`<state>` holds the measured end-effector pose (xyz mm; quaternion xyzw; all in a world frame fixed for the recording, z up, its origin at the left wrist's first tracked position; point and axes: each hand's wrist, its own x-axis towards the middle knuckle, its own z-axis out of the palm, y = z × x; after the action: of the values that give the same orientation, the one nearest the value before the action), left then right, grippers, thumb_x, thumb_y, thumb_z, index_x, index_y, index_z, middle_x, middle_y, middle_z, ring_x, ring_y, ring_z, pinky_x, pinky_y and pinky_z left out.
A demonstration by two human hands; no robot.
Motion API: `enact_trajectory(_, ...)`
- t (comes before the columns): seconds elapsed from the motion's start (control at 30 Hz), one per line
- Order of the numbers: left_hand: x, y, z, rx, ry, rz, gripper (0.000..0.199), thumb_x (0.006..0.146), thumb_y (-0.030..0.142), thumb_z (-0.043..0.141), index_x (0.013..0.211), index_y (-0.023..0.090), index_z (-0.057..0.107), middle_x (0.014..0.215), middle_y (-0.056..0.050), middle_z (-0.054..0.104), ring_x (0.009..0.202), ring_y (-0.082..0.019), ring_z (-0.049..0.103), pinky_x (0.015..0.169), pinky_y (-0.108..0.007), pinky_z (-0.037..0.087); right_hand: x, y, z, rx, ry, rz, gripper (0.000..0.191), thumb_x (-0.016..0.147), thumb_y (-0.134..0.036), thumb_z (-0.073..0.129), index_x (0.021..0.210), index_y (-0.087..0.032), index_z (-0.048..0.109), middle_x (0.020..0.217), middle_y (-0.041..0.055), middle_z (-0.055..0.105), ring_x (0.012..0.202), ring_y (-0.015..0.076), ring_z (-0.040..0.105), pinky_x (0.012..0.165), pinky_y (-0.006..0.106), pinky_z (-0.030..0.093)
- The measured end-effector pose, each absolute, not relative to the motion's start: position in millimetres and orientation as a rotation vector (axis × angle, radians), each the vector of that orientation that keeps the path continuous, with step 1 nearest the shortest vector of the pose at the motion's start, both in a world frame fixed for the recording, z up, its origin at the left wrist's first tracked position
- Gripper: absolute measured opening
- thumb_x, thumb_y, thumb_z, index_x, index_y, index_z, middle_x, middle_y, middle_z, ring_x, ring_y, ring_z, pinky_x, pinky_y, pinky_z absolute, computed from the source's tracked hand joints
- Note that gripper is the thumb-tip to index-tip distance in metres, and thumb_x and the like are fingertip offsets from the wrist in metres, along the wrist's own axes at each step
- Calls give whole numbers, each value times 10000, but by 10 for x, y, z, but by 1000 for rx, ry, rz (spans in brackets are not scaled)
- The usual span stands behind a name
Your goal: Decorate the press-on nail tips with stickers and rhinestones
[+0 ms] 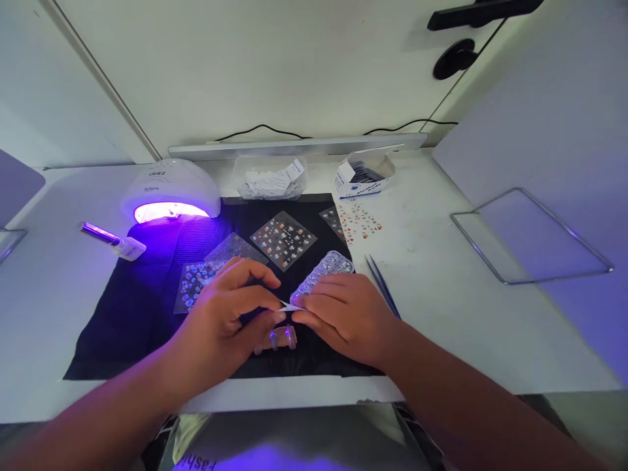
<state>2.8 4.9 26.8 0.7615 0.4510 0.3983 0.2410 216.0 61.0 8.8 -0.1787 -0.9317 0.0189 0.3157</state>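
Note:
Between the fingertips of my left hand (235, 320) and my right hand (350, 314) is a small white packet (290, 307), pinched from both sides. Just below the fingertips lies a holder with glossy nail tips (282, 337), partly hidden by my left hand. A clear case of small compartments (321, 273) sits behind my right hand, its near end by the fingers. Sticker sheets (283, 241) lie on the black cloth (132, 327); a bluish sheet (191, 286) is partly behind my left hand.
A white lamp (176, 183) glows purple at the back left, with a polish bottle (128, 248) before it. Behind the cloth stand a clear box of white packets (272, 183) and an open carton (366, 174). Tweezers (383, 286) lie right of the cloth; a metal frame (534, 196) is farther right.

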Motion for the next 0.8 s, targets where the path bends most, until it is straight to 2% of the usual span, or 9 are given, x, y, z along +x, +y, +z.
enact_trajectory(0.23,-62,52,330,1816,1176,1052,146,836,120,715,768,248,728,953,-3,681,972,-181,648,824,-326,503,2201,658,94,-439,-2488,19,407,1021,-303,503,661,-173,641,584,9,659,574,138,535,571,291,368)
enact_trajectory(0.4,-418,59,566,1449,1100,1582,100,807,208,794,852,284,747,903,23,719,849,-165,647,825,-331,551,2320,817,166,-738,-2502,116,543,1053,-392,342,594,-185,545,530,-5,552,491,116,467,512,260,322)
enact_trajectory(0.5,-608,95,602,1374,1164,1696,144,750,254,849,825,265,726,814,36,704,720,-137,617,735,-290,557,2255,1040,230,-1025,-2469,185,487,1018,-359,394,571,-192,496,484,-31,475,444,109,429,482,250,277)
enact_trajectory(0.57,-654,150,513,1477,1184,1605,167,787,240,813,900,262,692,793,38,687,687,-119,614,652,-246,529,2139,1199,269,-1203,-2447,214,396,953,-345,511,590,-192,547,496,-21,508,474,127,463,492,260,259)
enact_trajectory(0.6,-651,182,441,1551,1164,1533,200,818,229,778,975,266,661,781,40,674,670,-112,610,618,-231,512,2080,1258,290,-1287,-2417,210,310,917,-331,559,645,-189,607,530,-6,552,504,142,483,508,269,264)
enact_trajectory(0.63,-632,210,361,1605,1148,1465,254,832,215,756,1042,270,625,756,47,660,640,-108,603,579,-220,492,2035,1290,312,-1360,-2370,199,210,897,-317,579,766,-182,672,595,17,608,550,161,516,533,277,285)
enact_trajectory(0.67,-602,231,282,1650,1136,1402,299,839,201,741,1089,269,593,727,54,642,609,-105,590,544,-210,468,2012,1287,336,-1413,-2322,191,193,898,-309,570,926,-170,701,683,42,661,605,180,553,563,285,317)
enact_trajectory(0.73,-525,243,158,1746,1121,1277,312,857,176,708,1123,253,563,720,56,626,595,-102,580,535,-203,448,2049,1159,378,-1442,-2250,193,346,925,-331,526,1209,-173,642,819,55,707,698,202,602,630,305,388)
enact_trajectory(0.8,-446,218,110,1874,1094,1123,217,870,163,688,1061,228,606,764,36,646,642,-105,597,584,-213,460,2183,881,378,-1373,-2205,190,362,927,-341,513,1238,-187,618,833,38,688,732,197,616,705,327,451)
